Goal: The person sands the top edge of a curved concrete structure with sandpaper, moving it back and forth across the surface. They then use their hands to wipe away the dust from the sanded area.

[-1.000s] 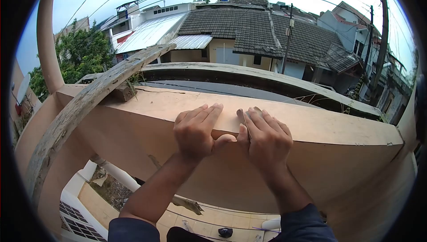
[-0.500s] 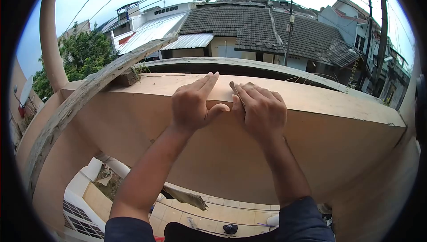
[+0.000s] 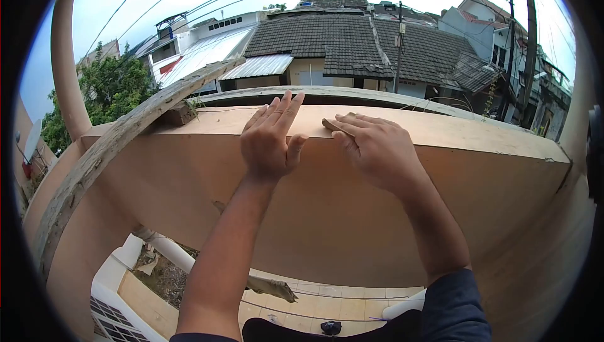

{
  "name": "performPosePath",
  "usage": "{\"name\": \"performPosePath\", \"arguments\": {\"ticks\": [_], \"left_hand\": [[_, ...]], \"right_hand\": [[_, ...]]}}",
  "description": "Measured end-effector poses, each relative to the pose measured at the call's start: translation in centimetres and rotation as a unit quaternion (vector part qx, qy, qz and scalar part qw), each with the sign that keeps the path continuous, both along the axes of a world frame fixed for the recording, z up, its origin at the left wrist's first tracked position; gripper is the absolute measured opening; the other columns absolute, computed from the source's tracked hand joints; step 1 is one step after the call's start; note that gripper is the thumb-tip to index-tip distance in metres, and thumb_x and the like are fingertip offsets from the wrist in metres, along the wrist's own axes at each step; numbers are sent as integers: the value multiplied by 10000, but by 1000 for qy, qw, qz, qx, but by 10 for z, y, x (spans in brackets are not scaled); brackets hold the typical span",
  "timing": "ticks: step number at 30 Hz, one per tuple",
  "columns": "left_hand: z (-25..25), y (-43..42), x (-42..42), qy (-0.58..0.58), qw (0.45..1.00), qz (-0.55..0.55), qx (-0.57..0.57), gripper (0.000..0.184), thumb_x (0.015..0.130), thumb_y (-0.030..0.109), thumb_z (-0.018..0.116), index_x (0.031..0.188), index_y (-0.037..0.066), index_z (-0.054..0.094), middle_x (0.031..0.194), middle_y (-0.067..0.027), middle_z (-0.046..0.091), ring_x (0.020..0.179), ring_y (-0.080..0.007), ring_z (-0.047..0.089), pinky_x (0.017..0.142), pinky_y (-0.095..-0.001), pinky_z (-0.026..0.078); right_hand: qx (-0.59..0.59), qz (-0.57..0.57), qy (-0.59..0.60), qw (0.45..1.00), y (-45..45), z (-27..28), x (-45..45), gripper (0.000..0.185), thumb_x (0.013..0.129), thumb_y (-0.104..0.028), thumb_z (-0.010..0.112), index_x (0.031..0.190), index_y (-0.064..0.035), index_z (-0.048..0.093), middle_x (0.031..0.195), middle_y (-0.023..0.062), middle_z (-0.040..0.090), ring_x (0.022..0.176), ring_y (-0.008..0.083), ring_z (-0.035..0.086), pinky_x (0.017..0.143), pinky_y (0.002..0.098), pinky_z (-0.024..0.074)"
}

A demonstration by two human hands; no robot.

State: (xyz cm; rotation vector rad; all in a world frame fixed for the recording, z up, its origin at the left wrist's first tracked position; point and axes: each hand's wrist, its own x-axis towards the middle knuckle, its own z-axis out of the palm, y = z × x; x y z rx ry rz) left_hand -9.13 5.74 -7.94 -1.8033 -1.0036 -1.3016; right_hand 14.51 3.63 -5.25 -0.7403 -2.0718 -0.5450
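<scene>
My left hand rests on the near edge of a peach-coloured ledge, its fingers spread and pointing away, with nothing held. To its right, my right hand is over the top of the same ledge. Under its fingers it presses a thin, folded brownish piece, which looks like a sheet or pad; most of it is hidden by the palm. A gap of bare ledge separates the two hands.
A weathered wooden plank slants across the ledge at the left, over a small block. Beyond are tiled roofs, poles and wires. Below the ledge lie a tiled floor, another wood piece and a dark object.
My right hand has turned so its fingers point more to the left, with the thin piece under them. My left hand's fingers have spread, and the gap between the hands has widened.
</scene>
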Motion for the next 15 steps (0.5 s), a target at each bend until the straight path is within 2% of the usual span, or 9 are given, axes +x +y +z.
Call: {"name": "performPosePath", "arguments": {"ticks": [2,3,5,6,10,12,13,14,15], "left_hand": [[-2,1,-3,23,1000,16,10,881,1079,737,223,1472,85,667,1370,-215,728,1259,-415,707,1093,-542,533],[-5,0,-4,16,1000,19,4,881,1079,737,223,1472,85,667,1370,-215,728,1259,-415,707,1093,-542,533],[-3,2,-7,24,1000,-11,13,903,1072,750,224,1458,68,674,1361,-216,731,1262,-412,706,1094,-548,532],[0,3,-6,22,999,-27,34,966,1043,812,220,1480,69,656,1285,-211,761,1160,-403,748,1027,-523,563],[2,-3,1,-13,998,-48,27,1046,1000,883,211,1518,73,622,1179,-198,786,992,-382,773,919,-487,590],[2,1,-1,-3,999,-36,41,1110,956,936,210,1547,78,592,1133,-192,788,912,-369,766,866,-468,596],[1,0,0,-3,999,-29,44,1143,934,963,209,1561,80,577,1109,-189,789,872,-363,763,840,-458,599],[1,-2,-1,-3,1000,-19,23,1156,890,995,271,1538,95,596,1376,-153,741,1089,-336,785,964,-450,614],[1,0,0,-2,1000,-20,23,1156,890,995,271,1538,95,596,1376,-153,741,1089,-336,785,964,-450,614]], "right_hand": [[-278,-86,-48,955,-8,27,2,380,1099,-377,553,1352,-154,727,1296,36,760,1271,226,682,1076,448,515],[-283,-84,-56,954,-6,17,-6,380,1099,-377,553,1352,-154,727,1296,36,760,1271,226,682,1076,448,515],[-44,-41,-85,995,-3,-7,-37,412,1120,-388,499,1384,-151,708,1412,36,716,1338,204,642,1106,471,499],[-28,-65,-95,993,-8,-10,-44,418,1131,-374,476,1420,-163,691,1468,66,684,1372,229,618,1134,484,486],[-142,-47,-70,986,-5,12,-10,462,1149,-406,408,1471,-190,660,1493,115,664,1412,287,593,1174,500,453],[-390,-161,-56,905,-6,44,12,548,1158,-457,330,1489,-144,635,1550,133,617,1471,312,542,1256,475,382],[-390,-168,-59,904,-3,36,7,548,1158,-457,330,1489,-144,635,1550,133,617,1471,312,542,1256,475,382],[-293,-174,-77,937,5,18,-8,570,1154,-470,325,1486,-125,635,1549,149,616,1469,319,544,1260,466,377],[-192,-174,-93,961,11,7,-23,593,1151,-483,321,1483,-106,635,1547,164,615,1467,326,545,1265,456,371]]}}
